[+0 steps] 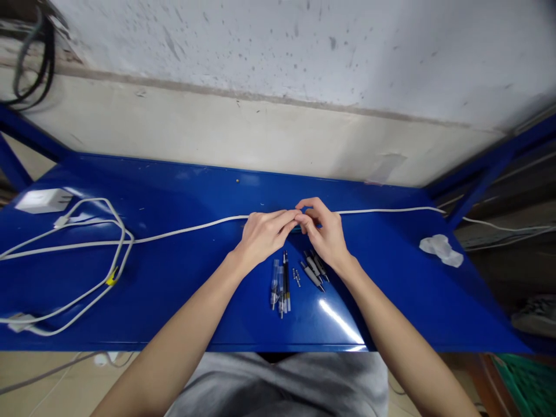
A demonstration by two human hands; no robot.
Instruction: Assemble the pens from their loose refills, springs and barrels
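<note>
A cable [382,211] runs left to right across the table [174,191], before the wall [260,133]; left hand [266,231] and right hand [325,231] cover its middle. Nearer the front edge, from left to right, lie tubes [274,284], refills [286,284], small parts [296,277] and pen tips [313,267]. The charger [43,201] sits far left, the wad [441,249] far right.

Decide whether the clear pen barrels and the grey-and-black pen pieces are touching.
Apart. The head view shows blue tabletop between the clear pen barrels and the grey-and-black pen pieces, with small metal parts lying in the gap.
</note>
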